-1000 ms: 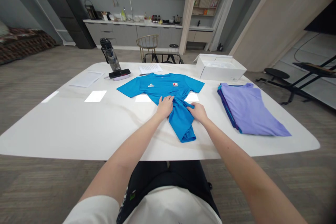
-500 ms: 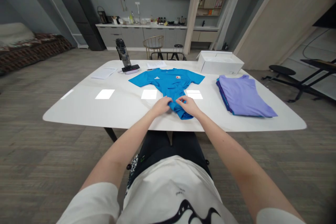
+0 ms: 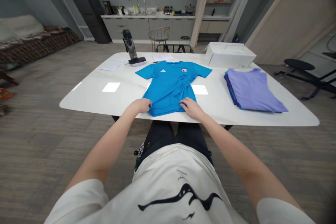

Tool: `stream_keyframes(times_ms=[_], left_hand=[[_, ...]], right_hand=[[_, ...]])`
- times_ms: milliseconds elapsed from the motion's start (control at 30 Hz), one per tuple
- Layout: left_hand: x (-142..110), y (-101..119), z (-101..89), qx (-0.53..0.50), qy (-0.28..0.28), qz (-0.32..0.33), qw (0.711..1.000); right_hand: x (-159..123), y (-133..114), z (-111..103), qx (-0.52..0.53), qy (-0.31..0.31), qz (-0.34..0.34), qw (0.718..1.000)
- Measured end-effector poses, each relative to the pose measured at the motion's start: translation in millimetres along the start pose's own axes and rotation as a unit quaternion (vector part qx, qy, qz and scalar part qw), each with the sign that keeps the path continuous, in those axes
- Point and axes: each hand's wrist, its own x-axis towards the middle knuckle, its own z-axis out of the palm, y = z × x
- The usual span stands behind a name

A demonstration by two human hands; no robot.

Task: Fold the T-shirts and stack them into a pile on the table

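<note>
Blue T-shirt (image 3: 168, 89) lies spread, unfolded, by the near edge of the table (image 3: 86, 101); left hand (image 3: 138, 105) and right hand (image 3: 192, 108) rest on it, fingers (image 3: 184, 102) open, no grip; lilac shirts (image 3: 252, 91) sit folded, stacked right.

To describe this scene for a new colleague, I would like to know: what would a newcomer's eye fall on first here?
The bright blue T-shirt catches the eye first, lying spread in the middle of the white table, with the left hand and right hand on its hem. To its right lies a stack of folded lavender shirts, and behind that stack stands an open white box.
</note>
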Motion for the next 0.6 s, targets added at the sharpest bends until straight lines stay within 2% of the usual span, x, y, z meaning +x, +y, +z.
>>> stream_keyframes(times_ms=[67,133,167,233,300,367,467,600], left_hand=[[-6,13,1.8,-0.006,0.057,-0.004,0.998],[-6,36,10.6,-0.016,0.144,0.002,0.989],[-5,49,17.3,-0.028,0.168,0.004,0.985],[-1,70,33.7,-0.044,0.196,-0.009,0.98],[5,81,50.2,-0.058,0.196,-0.025,0.979],[9,80,62.4,-0.077,0.172,-0.033,0.981],[8,63,69.6,-0.101,0.124,-0.026,0.987],[-3,34,67.5,-0.105,0.08,0.01,0.991]], right_hand=[[1,-6,0,-0.044,0.005,0.01,0.999],[1,-10,1,-0.075,0.009,0.047,0.996],[1,-11,0,-0.081,0.009,0.069,0.994],[-1,-10,-2,-0.081,0.003,0.103,0.991],[-7,-3,-8,-0.077,-0.001,0.123,0.989],[-17,10,-19,-0.084,0.005,0.144,0.986],[-43,40,-43,-0.113,0.004,0.202,0.973],[-87,80,-72,-0.157,-0.052,0.329,0.93]])
